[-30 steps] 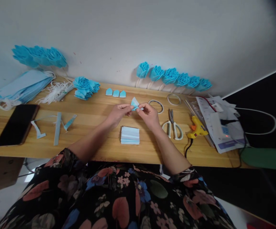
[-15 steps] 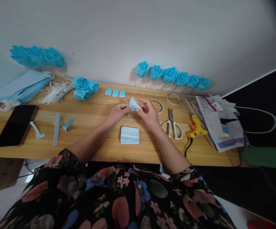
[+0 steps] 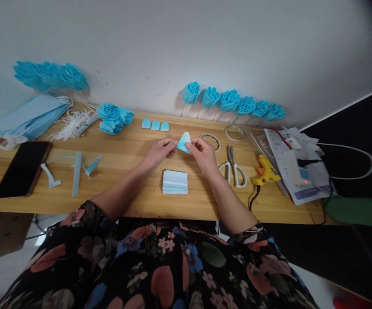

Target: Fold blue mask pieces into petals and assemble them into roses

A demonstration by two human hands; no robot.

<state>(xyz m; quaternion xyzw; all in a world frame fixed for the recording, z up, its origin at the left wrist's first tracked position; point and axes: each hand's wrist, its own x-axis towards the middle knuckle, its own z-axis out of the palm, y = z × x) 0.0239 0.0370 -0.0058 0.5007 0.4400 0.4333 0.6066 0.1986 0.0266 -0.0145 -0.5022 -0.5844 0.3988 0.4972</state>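
Between my two hands is a folded piece of blue-and-white mask fabric (image 3: pixel 183 140), raised over the middle of the table. My left hand (image 3: pixel 162 153) pinches its left corner between thumb and fingers. On the opposite side, my right hand (image 3: pixel 202 154) grips the piece, thumb on top. Below them lies a stack of cut fabric pieces (image 3: pixel 175 182), pale blue and white. Beyond my hands, three small blue folded petals (image 3: pixel 155 125) sit in a row. White-handled scissors (image 3: pixel 232 167) lie with blades slightly apart, right of my right hand.
Blue fabric roses on sticks (image 3: pixel 229 101) lean on the wall. At left are face masks (image 3: pixel 33 118), white ear loops (image 3: pixel 71 123), a phone (image 3: pixel 23 169) and strips (image 3: pixel 76 174). At right are tape rolls (image 3: pixel 234 133), a yellow glue gun (image 3: pixel 266 171) and a power strip (image 3: pixel 297 167).
The fabric piece has turned from an upright curled fold to a flatter triangular shape. My right hand has shifted slightly and its fingers have curled in closer.
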